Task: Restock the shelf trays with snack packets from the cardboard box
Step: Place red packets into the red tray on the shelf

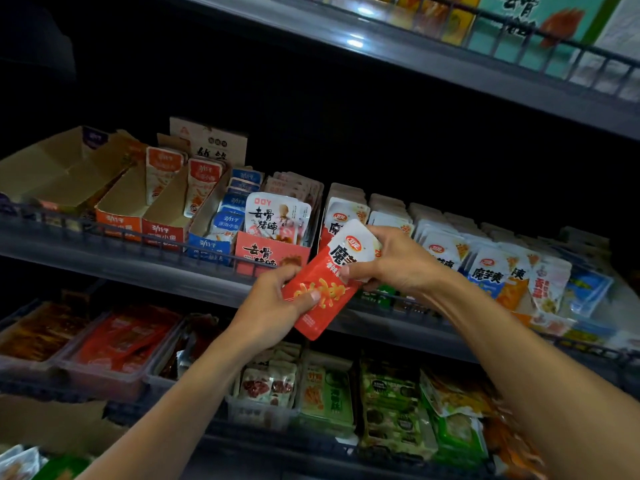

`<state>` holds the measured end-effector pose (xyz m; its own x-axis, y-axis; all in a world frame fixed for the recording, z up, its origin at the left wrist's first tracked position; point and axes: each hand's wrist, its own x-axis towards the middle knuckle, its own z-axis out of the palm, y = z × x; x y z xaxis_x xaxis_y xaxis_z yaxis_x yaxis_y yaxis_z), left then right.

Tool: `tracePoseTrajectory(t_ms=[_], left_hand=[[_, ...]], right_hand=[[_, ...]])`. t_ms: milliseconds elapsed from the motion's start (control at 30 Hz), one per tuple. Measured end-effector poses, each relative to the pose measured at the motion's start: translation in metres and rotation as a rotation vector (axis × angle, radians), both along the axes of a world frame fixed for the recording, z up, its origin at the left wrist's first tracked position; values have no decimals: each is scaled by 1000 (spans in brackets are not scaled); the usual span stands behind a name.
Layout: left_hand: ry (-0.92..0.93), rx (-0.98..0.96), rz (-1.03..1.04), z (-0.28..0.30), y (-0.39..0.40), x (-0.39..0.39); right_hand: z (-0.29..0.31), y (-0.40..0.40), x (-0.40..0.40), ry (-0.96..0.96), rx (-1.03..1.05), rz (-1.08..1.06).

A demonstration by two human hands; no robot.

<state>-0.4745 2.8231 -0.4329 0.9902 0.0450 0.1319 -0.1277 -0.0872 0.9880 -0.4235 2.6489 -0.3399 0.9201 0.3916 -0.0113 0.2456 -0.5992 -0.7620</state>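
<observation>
The red-and-white snack packet [329, 282] is pinched at its upper end by the right hand [398, 261] and lower down by the left hand [273, 306]; its long axis is tilted up-right toward the matching shelf tray [323, 237], just behind.

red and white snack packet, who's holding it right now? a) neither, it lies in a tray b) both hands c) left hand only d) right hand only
b, the left hand pinches the lower red end of the red and white snack packet while the right hand grips its upper white end, in front of the middle shelf.
</observation>
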Motion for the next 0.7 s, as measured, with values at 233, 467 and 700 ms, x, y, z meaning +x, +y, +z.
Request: tracePoseTrajectory(t_ms=[233, 467, 700], left_hand=[[-252, 551, 342, 10, -6, 19], [-288, 1319, 323, 12, -27, 54], [-389, 1424, 316, 1, -19, 58]], right_hand=[[33, -25, 35, -300, 149, -265], [25, -12, 66, -385, -39, -232], [12, 19, 72, -421, -500, -80]])
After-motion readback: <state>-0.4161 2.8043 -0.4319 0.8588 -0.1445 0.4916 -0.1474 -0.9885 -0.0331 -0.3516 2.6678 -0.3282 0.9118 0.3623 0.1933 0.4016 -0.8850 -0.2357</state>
